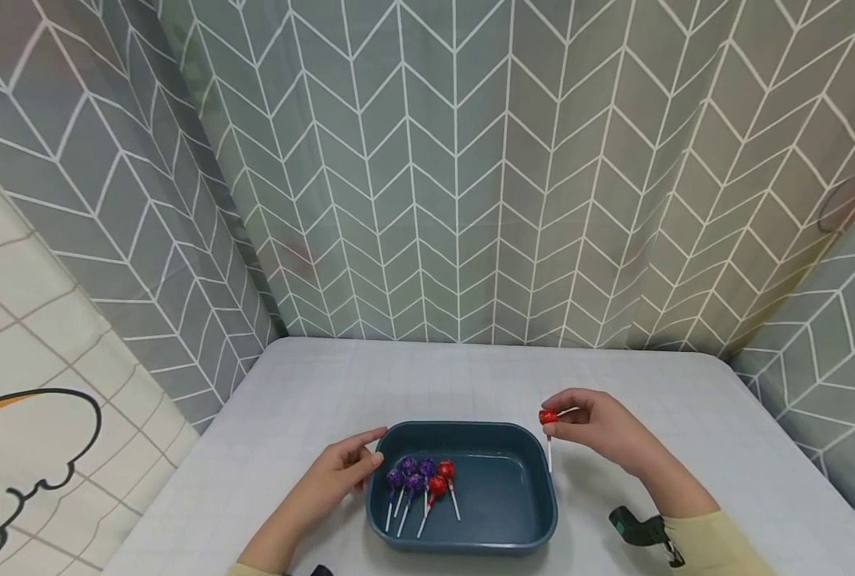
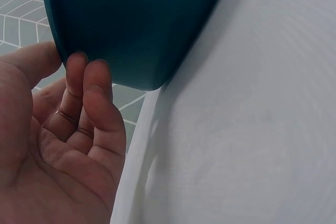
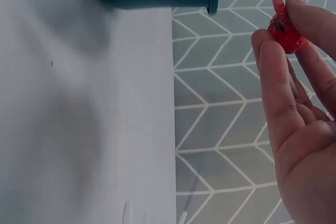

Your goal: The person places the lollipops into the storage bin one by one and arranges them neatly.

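Note:
My right hand point(image 1: 603, 428) pinches a red lollipop point(image 1: 547, 417) by its wrapped head, just beyond the basin's right rim. The white stick points down in the head view. In the right wrist view, thumb and fingertips close round the red candy point(image 3: 286, 34). A dark blue-green rectangular basin point(image 1: 499, 496) stands on the table. At its left end, my left hand point(image 1: 344, 472) grips the rim, fingers against the outer wall point(image 2: 126, 51) in the left wrist view. Several purple lollipops point(image 1: 413, 482) and two red lollipops point(image 1: 437, 486) lie in the basin's left half, sticks toward me.
A white cloth point(image 1: 312, 376) covers the table around the basin. Grey curtains point(image 1: 456, 176) with white chevron lines hang behind and at the sides. A black strapped device point(image 1: 639, 528) sits on my right wrist by the sleeve. White tiled wall point(image 1: 31, 312) is at the left.

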The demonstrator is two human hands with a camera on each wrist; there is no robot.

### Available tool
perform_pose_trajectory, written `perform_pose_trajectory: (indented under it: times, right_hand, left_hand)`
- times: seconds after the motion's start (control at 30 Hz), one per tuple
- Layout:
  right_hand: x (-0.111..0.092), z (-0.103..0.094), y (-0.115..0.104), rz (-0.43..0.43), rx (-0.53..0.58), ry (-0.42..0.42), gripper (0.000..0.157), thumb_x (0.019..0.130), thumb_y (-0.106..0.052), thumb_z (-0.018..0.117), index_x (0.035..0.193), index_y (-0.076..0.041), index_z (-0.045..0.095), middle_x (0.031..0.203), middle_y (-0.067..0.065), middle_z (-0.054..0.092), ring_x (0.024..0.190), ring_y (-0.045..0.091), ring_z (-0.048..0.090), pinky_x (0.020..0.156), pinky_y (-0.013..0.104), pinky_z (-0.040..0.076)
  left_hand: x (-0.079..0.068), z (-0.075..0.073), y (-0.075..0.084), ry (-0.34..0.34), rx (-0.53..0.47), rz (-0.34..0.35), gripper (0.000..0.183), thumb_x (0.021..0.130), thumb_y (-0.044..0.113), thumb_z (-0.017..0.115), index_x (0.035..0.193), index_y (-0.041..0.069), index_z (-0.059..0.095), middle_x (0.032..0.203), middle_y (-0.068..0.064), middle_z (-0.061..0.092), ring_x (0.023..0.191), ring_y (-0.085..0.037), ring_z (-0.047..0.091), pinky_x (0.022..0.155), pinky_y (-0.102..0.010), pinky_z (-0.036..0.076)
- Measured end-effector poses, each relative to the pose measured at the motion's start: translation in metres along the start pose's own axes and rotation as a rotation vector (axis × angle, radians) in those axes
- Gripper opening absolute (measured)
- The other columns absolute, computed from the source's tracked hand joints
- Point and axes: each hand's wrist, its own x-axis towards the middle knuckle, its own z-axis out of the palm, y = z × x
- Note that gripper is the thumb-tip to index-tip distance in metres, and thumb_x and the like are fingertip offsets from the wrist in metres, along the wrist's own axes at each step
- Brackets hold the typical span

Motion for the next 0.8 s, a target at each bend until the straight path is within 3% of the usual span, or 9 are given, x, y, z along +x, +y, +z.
perform_pose_trajectory:
  times: [0.2,0.43,0.8]
  right_hand:
    - [0.002,0.009,-0.01,-0.02,-0.01,-0.035,0.045,0.083,-0.03,0.082,0.121,-0.009,0.068,0.108,0.006,0.068,0.094,0.021,0.068,0.08,0.035,0.056]
    - [0.007,0.02,-0.025,-0.077,0.002,-0.138,0.04,0.085,-0.027,0.08,0.119,-0.007,0.069,0.102,0.004,0.07,0.091,0.02,0.068,0.079,0.032,0.056]
    - [0.019,0.041,-0.037,-0.173,-0.176,-0.219,0.032,0.085,-0.024,0.08,0.112,-0.009,0.072,0.094,-0.005,0.069,0.081,0.016,0.064,0.071,0.028,0.055]
  left_hand:
    - [0.0,0.001,-0.001,0.004,0.01,-0.001,0.048,0.097,0.034,0.064,0.141,0.016,0.055,0.085,-0.008,0.062,0.071,-0.023,0.058,0.06,-0.03,0.052]
    - [0.001,0.001,-0.003,0.005,0.0,-0.006,0.049,0.098,0.033,0.063,0.143,0.016,0.054,0.085,-0.008,0.061,0.071,-0.023,0.058,0.059,-0.031,0.051]
    - [0.001,0.001,-0.005,-0.003,-0.002,0.008,0.047,0.099,0.031,0.063,0.143,0.016,0.054,0.085,-0.008,0.061,0.07,-0.023,0.058,0.059,-0.031,0.051]
